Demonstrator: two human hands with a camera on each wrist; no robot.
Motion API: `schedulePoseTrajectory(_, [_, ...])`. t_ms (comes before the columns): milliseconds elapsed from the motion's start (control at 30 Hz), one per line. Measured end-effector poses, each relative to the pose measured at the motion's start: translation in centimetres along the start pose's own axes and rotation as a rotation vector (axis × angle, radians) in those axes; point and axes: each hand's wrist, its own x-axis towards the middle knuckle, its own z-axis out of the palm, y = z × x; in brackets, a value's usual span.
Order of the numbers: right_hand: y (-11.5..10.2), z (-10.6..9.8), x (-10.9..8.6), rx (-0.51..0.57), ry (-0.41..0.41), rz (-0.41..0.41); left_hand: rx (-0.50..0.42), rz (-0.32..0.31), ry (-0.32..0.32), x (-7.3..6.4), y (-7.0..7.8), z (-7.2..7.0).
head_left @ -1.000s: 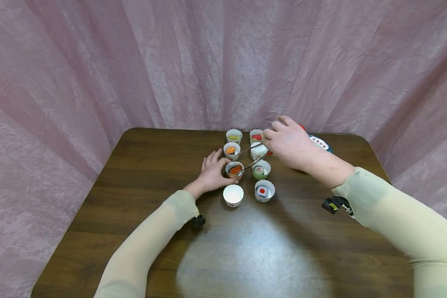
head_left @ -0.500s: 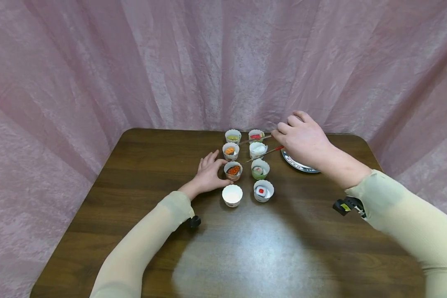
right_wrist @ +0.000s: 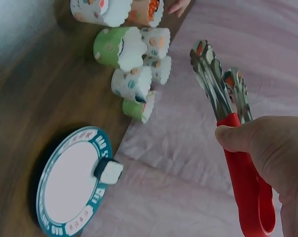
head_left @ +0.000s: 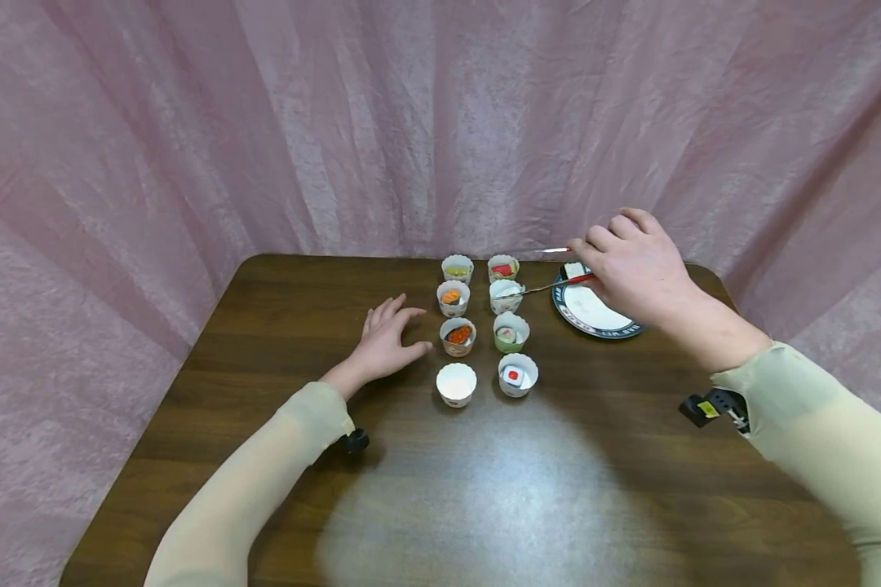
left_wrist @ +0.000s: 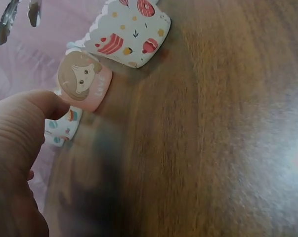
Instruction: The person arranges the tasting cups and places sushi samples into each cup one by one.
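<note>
My right hand (head_left: pixel 635 265) grips red-handled metal tongs (right_wrist: pixel 237 153); their metal tips are apart with nothing between them. They reach over the far right paper cups, left of a round plate (head_left: pixel 595 314). That plate carries a small black-and-white sushi piece (right_wrist: pixel 110 171) at its rim. My left hand (head_left: pixel 382 342) is held beside the left column of cups, thumb and fingers spread and holding nothing. Nearest to it is the pink-orange cup (head_left: pixel 458 348) with an orange-red topped piece (head_left: pixel 458 335) inside. In front of that cup stands a white cup (head_left: pixel 457 395) showing only its pale inside.
Two columns of paper cups stand mid-table. A front right cup (head_left: pixel 517 390) holds a white piece with a red centre; a green cup (head_left: pixel 511 341) stands behind it. Farther back are cups with orange (head_left: pixel 453 310), yellow-green (head_left: pixel 458 279) and red (head_left: pixel 502 278) contents. A pink curtain (head_left: pixel 440 122) hangs behind.
The tongs have moved from over the left cups up and right, toward the plate. My left hand has drawn left, away from the pink-orange cup. The plate and its sushi piece now show more.
</note>
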Motion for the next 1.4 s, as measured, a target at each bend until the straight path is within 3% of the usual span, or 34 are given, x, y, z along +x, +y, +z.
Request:
schedulePoseTrajectory(233, [1.1,-0.4,-1.9,0.022,-0.019,0.066,-0.021,0.047,0.032,-1.4,-0.4,-0.6])
schedulePoseTrajectory(600, [3.1,-0.8,-5.2,0.04,-0.063,0.175,-0.067,0.075,-0.002,-3.9,-0.1,-1.8])
schedulePoseTrajectory(767, [4.0,-0.9,-6.5,0.035,-0.097,0.227,-0.051,0.123,-0.035,-5.0,0.2,-2.0])
schedulePoseTrajectory(933, [4.8,-0.5,-7.6,0.027,-0.096,0.248,-0.057,0.14,-0.052,-5.9,0.6,-1.7])
schedulePoseTrajectory(1100, [5.3,0.0,-8.4,0.018,-0.127,0.279,-0.053,0.147,-0.03,-6.5,1.1,-0.8])
schedulePoseTrajectory(1400, [6.4,1.3,-9.0,0.007,-0.175,0.283,-0.008,0.127,-0.04,-6.7,2.4,1.3])
